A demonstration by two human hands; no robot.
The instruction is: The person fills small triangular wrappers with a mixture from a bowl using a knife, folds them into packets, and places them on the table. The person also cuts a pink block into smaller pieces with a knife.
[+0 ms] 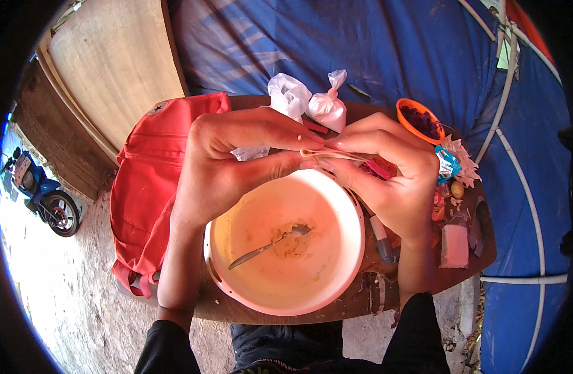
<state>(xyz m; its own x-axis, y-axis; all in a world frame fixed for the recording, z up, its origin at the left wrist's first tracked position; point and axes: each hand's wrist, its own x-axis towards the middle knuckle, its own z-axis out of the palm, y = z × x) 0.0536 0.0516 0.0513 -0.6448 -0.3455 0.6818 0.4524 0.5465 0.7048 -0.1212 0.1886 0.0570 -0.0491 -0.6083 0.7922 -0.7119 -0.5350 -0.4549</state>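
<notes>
Above the far rim of a large white basin, both hands pinch a thin, pale, folded wrapper (331, 153) that looks like dough. My left hand (221, 149) closes thumb and fingers on its left end, and a small pale crumb clings near a fingertip. From the other side my right hand (395, 171) grips it between thumb and fingers. The fingers partly cover the wrapper, so any contents cannot be made out. Below, the white basin (342, 274) has smears and a little brownish mash at its bottom. A metal spoon (258, 251) rests in it, its bowl end in the mash.
A red backpack (150, 162) lies left of the basin. Knotted plastic bags (327, 109) stand behind the hands. On the right are an orange bowl (403, 105) with dark purple contents, a blue packet (447, 165) and a pale wrapped block (455, 245). Blue tarp (373, 43) hangs beyond the table.
</notes>
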